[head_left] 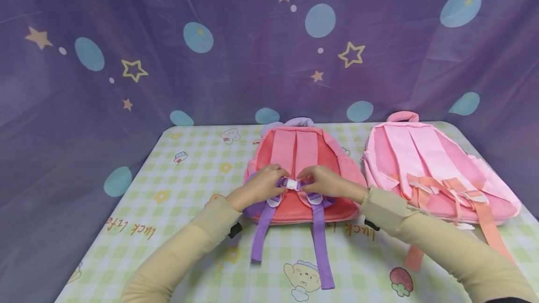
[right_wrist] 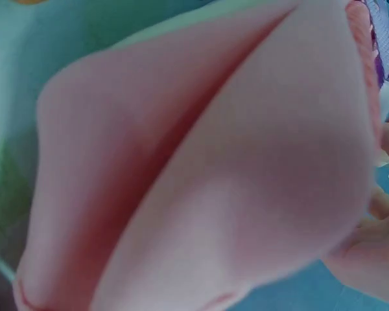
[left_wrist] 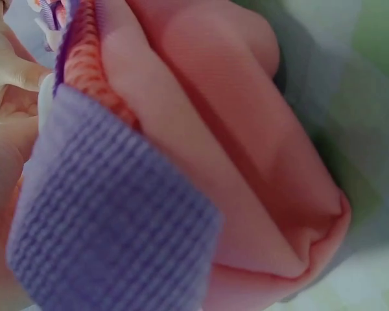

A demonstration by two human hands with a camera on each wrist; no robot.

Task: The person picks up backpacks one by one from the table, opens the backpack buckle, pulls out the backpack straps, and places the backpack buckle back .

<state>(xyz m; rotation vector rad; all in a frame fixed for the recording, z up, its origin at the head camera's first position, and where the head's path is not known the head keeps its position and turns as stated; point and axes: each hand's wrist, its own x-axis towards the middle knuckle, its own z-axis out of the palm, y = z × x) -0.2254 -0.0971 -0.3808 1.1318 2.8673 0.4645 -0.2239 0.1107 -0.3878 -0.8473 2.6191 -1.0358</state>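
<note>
A coral-pink backpack [head_left: 348, 168] lies straps-up on the table, its two pink shoulder straps side by side. Across them runs a short purple strap [head_left: 304, 185] joined by a white buckle [head_left: 291, 184]. My left hand [head_left: 264, 183] pinches this strap at the buckle's left end, and my right hand [head_left: 327, 183] pinches it at the right end. Two long purple webbing tails [head_left: 322, 247] hang toward me below white adjusters. In the left wrist view, purple webbing [left_wrist: 117, 214] partly covers the hand. The right wrist view is mostly the backpack's pink side [right_wrist: 246, 162].
A lighter pink backpack [head_left: 498, 191] with orange straps [head_left: 490, 228] lies to the right, near my right sleeve. Under both is a green-checked tablecloth [head_left: 189, 191]. A purple curtain with stars [head_left: 252, 74] hangs behind the table and along its sides.
</note>
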